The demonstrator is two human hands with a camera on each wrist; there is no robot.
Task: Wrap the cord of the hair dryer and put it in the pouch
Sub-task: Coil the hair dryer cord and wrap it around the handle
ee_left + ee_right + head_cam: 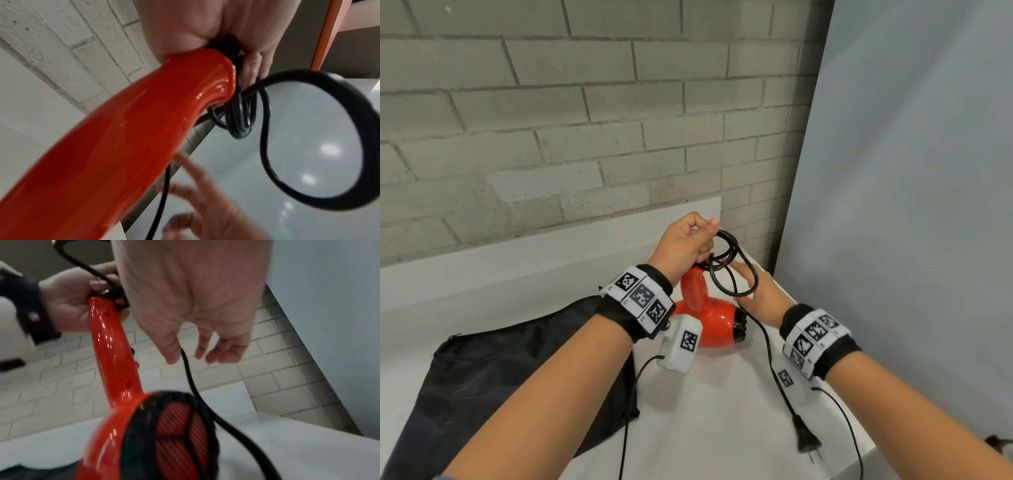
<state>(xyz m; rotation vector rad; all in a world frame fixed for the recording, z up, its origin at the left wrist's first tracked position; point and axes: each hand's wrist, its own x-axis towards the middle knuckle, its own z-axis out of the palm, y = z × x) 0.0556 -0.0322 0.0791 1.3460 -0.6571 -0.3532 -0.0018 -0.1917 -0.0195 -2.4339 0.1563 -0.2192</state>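
The red hair dryer (710, 323) lies on the white table with its handle (123, 138) pointing up. My left hand (686, 245) grips several coiled loops of the black cord (726, 260) at the handle's top end. A larger loop (308, 146) hangs out to the right of the coils. Beside that loop is my right hand (755, 291), its fingers (205, 345) straight and loose, with the cord (188, 369) running down past them. The free cord trails over the table to the plug (806, 442) at the front right. The black pouch (500, 370) lies flat at the left, partly under my left forearm.
A grey brick wall (551, 120) stands behind the table with a white ledge (517, 260) along it. A pale blue panel (911, 205) closes off the right side. Thin black cables (630, 394) hang from both wrist cameras. The table's right edge (866, 448) is close to the plug.
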